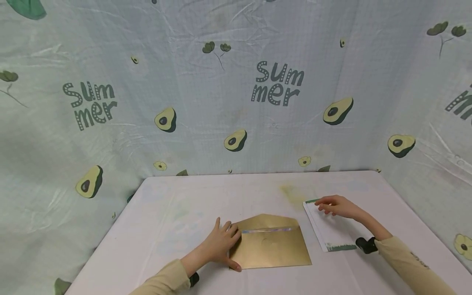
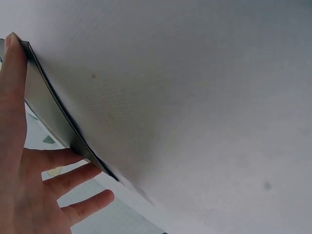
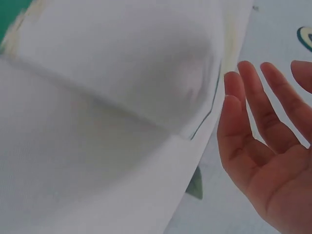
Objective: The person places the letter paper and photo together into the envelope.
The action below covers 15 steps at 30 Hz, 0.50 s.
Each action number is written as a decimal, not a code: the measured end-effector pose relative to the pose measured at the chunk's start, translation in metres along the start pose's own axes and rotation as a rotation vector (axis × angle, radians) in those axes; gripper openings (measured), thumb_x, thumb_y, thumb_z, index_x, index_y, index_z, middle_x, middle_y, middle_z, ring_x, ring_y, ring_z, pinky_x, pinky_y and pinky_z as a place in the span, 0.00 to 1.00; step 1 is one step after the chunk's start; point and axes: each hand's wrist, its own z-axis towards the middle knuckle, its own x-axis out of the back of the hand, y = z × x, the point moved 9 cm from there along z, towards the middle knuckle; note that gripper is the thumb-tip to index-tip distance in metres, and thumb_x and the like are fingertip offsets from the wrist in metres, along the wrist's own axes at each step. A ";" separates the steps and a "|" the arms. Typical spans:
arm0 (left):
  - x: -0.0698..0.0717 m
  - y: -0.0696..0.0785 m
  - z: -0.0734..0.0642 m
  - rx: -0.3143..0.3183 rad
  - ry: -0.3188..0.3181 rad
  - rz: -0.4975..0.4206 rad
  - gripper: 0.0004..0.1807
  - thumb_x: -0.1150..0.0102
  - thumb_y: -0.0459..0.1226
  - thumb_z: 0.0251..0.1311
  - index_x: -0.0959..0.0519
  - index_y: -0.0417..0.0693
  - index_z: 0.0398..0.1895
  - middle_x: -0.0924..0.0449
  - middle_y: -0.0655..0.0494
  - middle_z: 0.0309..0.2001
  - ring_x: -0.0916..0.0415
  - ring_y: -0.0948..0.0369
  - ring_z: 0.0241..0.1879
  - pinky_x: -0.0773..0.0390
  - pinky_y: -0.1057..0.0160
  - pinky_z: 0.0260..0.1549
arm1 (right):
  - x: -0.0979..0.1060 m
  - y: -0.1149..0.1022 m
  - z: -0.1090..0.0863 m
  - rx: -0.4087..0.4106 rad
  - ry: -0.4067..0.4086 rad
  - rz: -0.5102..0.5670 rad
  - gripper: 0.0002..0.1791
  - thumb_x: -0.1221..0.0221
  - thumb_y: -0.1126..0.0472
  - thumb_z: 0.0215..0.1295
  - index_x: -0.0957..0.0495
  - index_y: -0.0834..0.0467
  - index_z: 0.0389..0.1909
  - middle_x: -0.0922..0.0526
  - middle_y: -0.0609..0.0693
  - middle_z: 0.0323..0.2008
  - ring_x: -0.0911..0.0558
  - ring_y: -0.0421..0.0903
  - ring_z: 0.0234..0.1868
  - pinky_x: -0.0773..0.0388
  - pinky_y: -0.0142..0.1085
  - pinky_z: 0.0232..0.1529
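A gold envelope (image 1: 273, 250) lies on the table with its pointed flap opened away from the person. My left hand (image 1: 220, 243) rests at its left edge, fingers spread, thumb by the near corner. In the left wrist view the thumb and fingertips touch the thin edge of the envelope (image 2: 48, 105). To the right lies a white sheet (image 1: 328, 227) with green bands at its far and near ends. Above its far end hovers my right hand (image 1: 340, 206), fingers loosely bent and holding nothing. The right wrist view shows the fingertips beside a corner of the sheet (image 3: 107, 73).
A white table (image 1: 177, 213) carries both items and has a faint yellowish stain near the sheet. Behind it and at both sides hangs a pale curtain (image 1: 199, 94) printed with avocados and "summer". A black strap device (image 1: 366, 245) sits at the right wrist.
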 end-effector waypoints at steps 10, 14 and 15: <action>0.000 0.001 0.001 -0.005 -0.013 -0.009 0.53 0.59 0.78 0.31 0.32 0.50 0.55 0.30 0.53 0.53 0.33 0.52 0.54 0.34 0.40 0.49 | 0.017 0.004 -0.003 0.075 0.173 -0.302 0.14 0.46 0.61 0.60 0.24 0.65 0.43 0.20 0.58 0.39 0.22 0.50 0.36 0.25 0.37 0.35; -0.003 0.000 0.002 -0.001 -0.034 -0.007 0.54 0.59 0.78 0.31 0.32 0.50 0.56 0.31 0.53 0.54 0.34 0.52 0.55 0.34 0.40 0.49 | 0.012 0.009 0.005 0.101 0.213 -0.488 0.19 0.42 0.55 0.57 0.25 0.64 0.45 0.22 0.60 0.43 0.25 0.58 0.43 0.27 0.49 0.41; -0.003 0.000 0.002 -0.002 -0.036 -0.008 0.54 0.60 0.78 0.31 0.32 0.50 0.56 0.31 0.53 0.54 0.34 0.52 0.55 0.34 0.40 0.49 | 0.010 0.011 0.007 0.102 0.216 -0.537 0.21 0.42 0.53 0.57 0.25 0.63 0.46 0.23 0.60 0.44 0.26 0.59 0.43 0.28 0.50 0.40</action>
